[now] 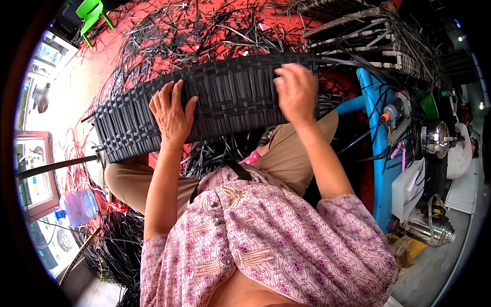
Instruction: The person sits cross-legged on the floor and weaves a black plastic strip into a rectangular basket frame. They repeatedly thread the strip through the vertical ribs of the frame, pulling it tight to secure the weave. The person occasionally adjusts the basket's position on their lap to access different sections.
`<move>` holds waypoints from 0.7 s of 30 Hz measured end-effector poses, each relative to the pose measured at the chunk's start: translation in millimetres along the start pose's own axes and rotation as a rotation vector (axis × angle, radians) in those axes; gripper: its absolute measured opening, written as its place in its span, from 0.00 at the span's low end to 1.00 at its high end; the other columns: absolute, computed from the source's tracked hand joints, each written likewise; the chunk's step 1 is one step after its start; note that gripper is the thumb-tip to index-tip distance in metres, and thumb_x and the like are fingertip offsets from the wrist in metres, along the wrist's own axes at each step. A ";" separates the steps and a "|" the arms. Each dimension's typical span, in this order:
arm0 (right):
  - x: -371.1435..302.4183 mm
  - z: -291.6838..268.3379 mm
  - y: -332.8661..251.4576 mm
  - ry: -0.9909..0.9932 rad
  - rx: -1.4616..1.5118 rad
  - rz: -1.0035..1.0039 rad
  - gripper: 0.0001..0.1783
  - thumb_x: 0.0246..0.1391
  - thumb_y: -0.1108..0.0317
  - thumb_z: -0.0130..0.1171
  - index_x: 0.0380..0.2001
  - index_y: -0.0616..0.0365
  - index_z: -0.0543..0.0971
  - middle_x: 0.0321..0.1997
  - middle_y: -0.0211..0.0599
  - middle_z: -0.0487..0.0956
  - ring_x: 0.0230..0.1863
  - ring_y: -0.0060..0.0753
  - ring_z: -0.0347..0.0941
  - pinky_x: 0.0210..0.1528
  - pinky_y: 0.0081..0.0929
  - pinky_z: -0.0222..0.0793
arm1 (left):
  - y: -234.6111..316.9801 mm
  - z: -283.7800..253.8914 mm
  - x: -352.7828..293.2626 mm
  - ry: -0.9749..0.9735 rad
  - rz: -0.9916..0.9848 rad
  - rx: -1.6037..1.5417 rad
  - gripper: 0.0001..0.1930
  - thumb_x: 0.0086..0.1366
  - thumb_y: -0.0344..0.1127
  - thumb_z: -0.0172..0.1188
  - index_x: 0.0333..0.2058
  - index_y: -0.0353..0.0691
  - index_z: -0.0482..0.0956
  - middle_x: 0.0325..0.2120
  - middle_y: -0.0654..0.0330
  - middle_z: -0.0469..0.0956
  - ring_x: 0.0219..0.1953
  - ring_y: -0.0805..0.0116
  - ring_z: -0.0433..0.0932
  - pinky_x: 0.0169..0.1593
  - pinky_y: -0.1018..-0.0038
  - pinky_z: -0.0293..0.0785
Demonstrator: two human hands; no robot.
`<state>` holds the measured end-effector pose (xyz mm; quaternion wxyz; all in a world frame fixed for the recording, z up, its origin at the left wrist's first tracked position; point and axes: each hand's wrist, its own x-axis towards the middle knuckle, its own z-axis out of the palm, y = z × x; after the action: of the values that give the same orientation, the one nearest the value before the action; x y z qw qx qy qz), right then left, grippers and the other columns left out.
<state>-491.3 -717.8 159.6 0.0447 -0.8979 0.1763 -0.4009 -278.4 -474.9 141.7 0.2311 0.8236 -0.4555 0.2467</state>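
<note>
A long curved panel (235,94) woven from flat black strips stretches across my knees, its left end lower than its right. My left hand (173,110) rests on its face left of the middle, fingers laid over the weave and thumb apart. Near the panel's upper right part is my right hand (297,94), bent and smeared by motion. Whether it holds a strip cannot be made out. Several loose black strips (340,61) trail from the panel's right end. One thicker black strip (61,166) reaches out at the left.
Black strip scraps (204,33) litter the red floor (110,61). Woven frames (358,38) stand at the far right. A blue plastic chair (378,148) holding tools is right of me. At left are a clear bottle (79,209) and a strip bundle (115,250); a green chair (91,15) stands far left.
</note>
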 end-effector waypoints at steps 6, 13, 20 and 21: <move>-11.6 -33.6 97.3 -0.188 0.028 0.371 0.16 0.50 0.76 0.59 0.44 0.54 0.79 0.47 0.37 0.83 0.51 0.45 0.77 0.56 0.41 0.67 | 0.7 0.3 -0.8 -0.011 -0.017 -0.013 0.26 0.64 0.49 0.63 0.57 0.43 0.75 0.53 0.56 0.71 0.55 0.53 0.68 0.62 0.57 0.58; 2.8 -53.8 127.1 -0.321 0.206 0.197 0.08 0.57 0.68 0.60 0.37 0.60 0.82 0.38 0.42 0.84 0.36 0.42 0.81 0.37 0.33 0.75 | 1.9 -1.4 -1.8 -0.038 -0.037 -0.014 0.26 0.66 0.46 0.61 0.59 0.43 0.74 0.54 0.55 0.71 0.57 0.54 0.68 0.62 0.59 0.59; 36.9 -62.9 150.0 -0.768 0.511 0.781 0.09 0.58 0.64 0.61 0.32 0.59 0.81 0.23 0.24 0.76 0.19 0.14 0.65 0.23 0.18 0.63 | 2.2 1.0 -1.9 -0.021 -0.030 0.001 0.26 0.65 0.48 0.62 0.58 0.43 0.74 0.54 0.56 0.71 0.56 0.54 0.68 0.62 0.58 0.59; 44.2 -65.7 157.9 -0.834 0.643 0.884 0.09 0.57 0.64 0.61 0.31 0.58 0.80 0.23 0.23 0.75 0.19 0.14 0.64 0.22 0.17 0.61 | 2.3 0.9 -2.1 -0.021 -0.030 0.000 0.26 0.65 0.48 0.62 0.58 0.43 0.74 0.54 0.56 0.71 0.56 0.54 0.68 0.62 0.58 0.59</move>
<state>-556.7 -876.8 200.0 0.5323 -0.7630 0.3666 0.0016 -281.2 -475.2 140.0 0.2297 0.8330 -0.4453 0.2344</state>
